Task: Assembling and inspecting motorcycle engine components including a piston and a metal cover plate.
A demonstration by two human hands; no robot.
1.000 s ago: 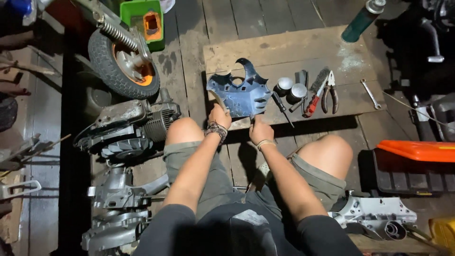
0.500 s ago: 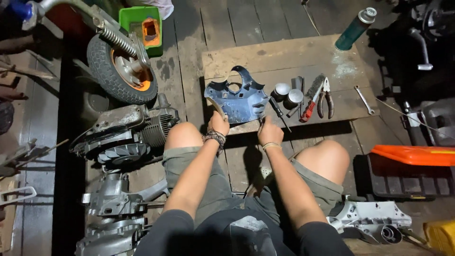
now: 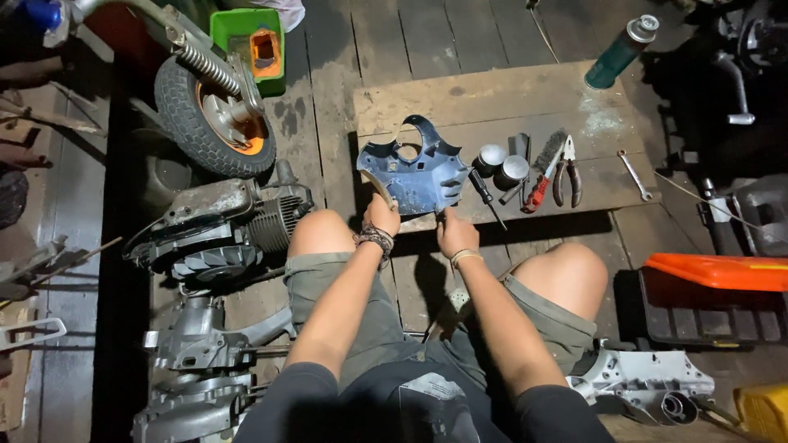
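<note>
1. While the person sits on the plank floor, the left hand (image 3: 382,215) grips the near left edge of a blue metal cover (image 3: 413,170).
2. That cover lies on a wooden board (image 3: 492,94) between the knees and the tools.
3. At the cover's near right edge, the right hand (image 3: 456,232) is closed around something thin; what it is cannot be told.
4. Just right of the cover lie a screwdriver (image 3: 486,196), two small tins (image 3: 501,164), a wire brush (image 3: 543,170) and pliers (image 3: 566,172).
5. An engine block (image 3: 215,230) sits left of the knee, below a wheel (image 3: 213,115).
</note>
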